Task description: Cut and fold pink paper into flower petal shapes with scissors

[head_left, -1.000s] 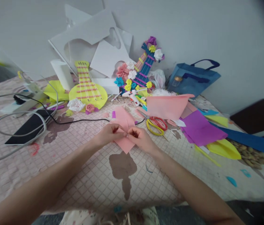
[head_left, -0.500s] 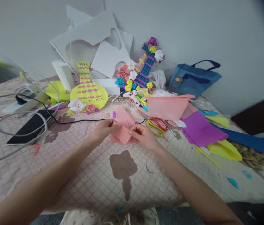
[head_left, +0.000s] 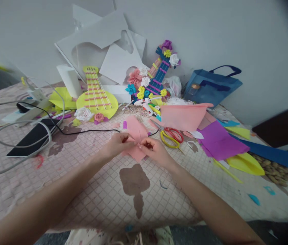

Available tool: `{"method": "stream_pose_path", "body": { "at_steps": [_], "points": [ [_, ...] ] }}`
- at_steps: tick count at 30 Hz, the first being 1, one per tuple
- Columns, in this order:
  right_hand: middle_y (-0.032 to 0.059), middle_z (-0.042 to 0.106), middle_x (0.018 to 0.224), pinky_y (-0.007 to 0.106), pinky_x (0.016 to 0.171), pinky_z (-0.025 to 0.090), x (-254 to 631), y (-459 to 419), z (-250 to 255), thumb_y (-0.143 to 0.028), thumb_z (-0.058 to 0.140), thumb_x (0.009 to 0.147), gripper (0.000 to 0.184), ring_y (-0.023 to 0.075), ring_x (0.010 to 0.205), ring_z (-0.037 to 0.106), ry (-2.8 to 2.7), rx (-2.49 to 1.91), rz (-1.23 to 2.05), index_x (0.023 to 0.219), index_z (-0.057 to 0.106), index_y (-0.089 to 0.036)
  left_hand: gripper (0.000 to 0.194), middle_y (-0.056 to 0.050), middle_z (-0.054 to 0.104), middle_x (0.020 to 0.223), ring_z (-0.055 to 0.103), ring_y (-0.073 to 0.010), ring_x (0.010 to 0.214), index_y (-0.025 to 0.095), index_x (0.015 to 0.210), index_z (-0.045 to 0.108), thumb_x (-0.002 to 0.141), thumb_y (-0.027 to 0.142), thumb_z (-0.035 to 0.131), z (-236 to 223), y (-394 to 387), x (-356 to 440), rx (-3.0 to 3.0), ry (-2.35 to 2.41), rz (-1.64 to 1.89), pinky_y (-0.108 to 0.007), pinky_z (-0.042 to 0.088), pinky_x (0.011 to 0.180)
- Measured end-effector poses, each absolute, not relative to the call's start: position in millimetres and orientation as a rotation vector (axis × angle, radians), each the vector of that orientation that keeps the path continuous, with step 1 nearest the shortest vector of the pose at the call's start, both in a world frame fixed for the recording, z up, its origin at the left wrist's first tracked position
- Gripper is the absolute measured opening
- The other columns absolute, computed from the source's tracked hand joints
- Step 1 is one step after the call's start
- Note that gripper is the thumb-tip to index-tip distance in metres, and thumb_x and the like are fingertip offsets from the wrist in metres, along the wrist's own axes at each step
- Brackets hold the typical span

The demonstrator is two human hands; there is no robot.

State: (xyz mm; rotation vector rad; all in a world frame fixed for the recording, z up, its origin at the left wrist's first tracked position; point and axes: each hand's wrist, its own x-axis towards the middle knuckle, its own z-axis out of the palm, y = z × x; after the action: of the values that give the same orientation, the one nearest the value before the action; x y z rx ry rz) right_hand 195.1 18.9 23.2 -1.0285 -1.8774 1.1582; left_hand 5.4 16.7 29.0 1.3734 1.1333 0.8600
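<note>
Between my two hands is a small piece of pink crepe paper (head_left: 136, 146), pinched near its middle. My left hand (head_left: 120, 142) is closed on its left side, thumb against fingers. From the right, my right hand (head_left: 152, 148) grips it, and the fingertips of both hands nearly meet. More pink paper pieces (head_left: 136, 127) lie on the table just behind and beneath the held one. Scissors with red and yellow handles (head_left: 171, 136) lie to the right of my right hand. How the paper is folded under my fingers is hidden.
A yellow paper guitar (head_left: 96, 98) and a blue flower-covered guitar (head_left: 158, 76) stand at the back. A white glue gun (head_left: 146, 105) lies before them. Pink sheet (head_left: 185, 117) and purple paper (head_left: 220, 139) lie right. A black tablet (head_left: 35, 139) and cables are left; a blue bag (head_left: 210, 86) stands back right.
My hands have drawn closer together, and the pink paper, spread flat between them before, is now gathered at the fingertips. Other things look unmoved.
</note>
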Motion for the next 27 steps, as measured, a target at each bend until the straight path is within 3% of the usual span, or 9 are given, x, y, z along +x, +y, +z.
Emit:
{"method": "stream_pose_path", "body": {
  "at_steps": [5, 13, 19, 23, 27],
  "points": [
    [-0.0023, 0.052, 0.066, 0.024, 0.056, 0.035, 194.1, 18.2, 20.5, -0.029, 0.056, 0.079, 0.013, 0.0113, 0.059, 0.046, -1.883, -1.022, 1.157, 0.071, 0.055, -0.019, 0.031, 0.001, 0.055, 0.059, 0.045, -0.0084, 0.049, 0.013, 0.080, 0.062, 0.066, 0.039, 0.070, 26.5, 16.0, 8.4, 1.433, 1.115, 0.829, -0.019, 0.032, 0.043],
    [-0.0021, 0.049, 0.064, 0.024, 0.053, 0.034, 194.3, 18.5, 22.0, -0.035, 0.056, 0.079, 0.019, 0.0112, 0.058, 0.043, -1.866, -1.026, 1.205, 0.069, 0.054, -0.019, 0.029, 0.001, 0.053, 0.055, 0.045, -0.0092, 0.046, 0.012, 0.076, 0.063, 0.072, 0.041, 0.064, 29.2, 17.5, 4.1, 1.355, 1.110, 0.820, -0.021, 0.034, 0.044],
    [-0.0023, 0.051, 0.065, 0.024, 0.054, 0.034, 195.5, 20.7, 21.4, -0.035, 0.058, 0.078, 0.018, 0.0114, 0.058, 0.044, -1.843, -1.035, 1.208, 0.069, 0.054, -0.019, 0.032, 0.000, 0.055, 0.061, 0.049, -0.0098, 0.055, 0.013, 0.069, 0.062, 0.077, 0.044, 0.058, 24.6, 24.0, -1.5, 1.347, 1.126, 0.875, -0.022, 0.039, 0.054],
    [-0.0028, 0.049, 0.064, 0.024, 0.053, 0.033, 196.0, 20.6, 22.5, -0.035, 0.059, 0.078, 0.019, 0.0108, 0.057, 0.043, -1.832, -1.039, 1.200, 0.069, 0.055, -0.019, 0.036, 0.001, 0.050, 0.055, 0.047, -0.0104, 0.051, 0.014, 0.062, 0.056, 0.078, 0.047, 0.055, 24.4, 24.5, 0.4, 1.267, 1.187, 0.892, -0.023, 0.037, 0.050],
    [-0.0036, 0.048, 0.062, 0.023, 0.050, 0.033, 196.0, 21.6, 18.9, -0.041, 0.063, 0.075, 0.023, 0.0101, 0.055, 0.042, -1.686, -1.041, 1.348, 0.068, 0.055, -0.019, 0.048, -0.005, 0.060, 0.065, 0.056, -0.0147, 0.058, 0.012, 0.069, 0.060, 0.078, 0.058, 0.049, 29.9, 22.8, 3.5, 1.124, 1.126, 0.900, -0.026, 0.043, 0.053]
  ]
}}
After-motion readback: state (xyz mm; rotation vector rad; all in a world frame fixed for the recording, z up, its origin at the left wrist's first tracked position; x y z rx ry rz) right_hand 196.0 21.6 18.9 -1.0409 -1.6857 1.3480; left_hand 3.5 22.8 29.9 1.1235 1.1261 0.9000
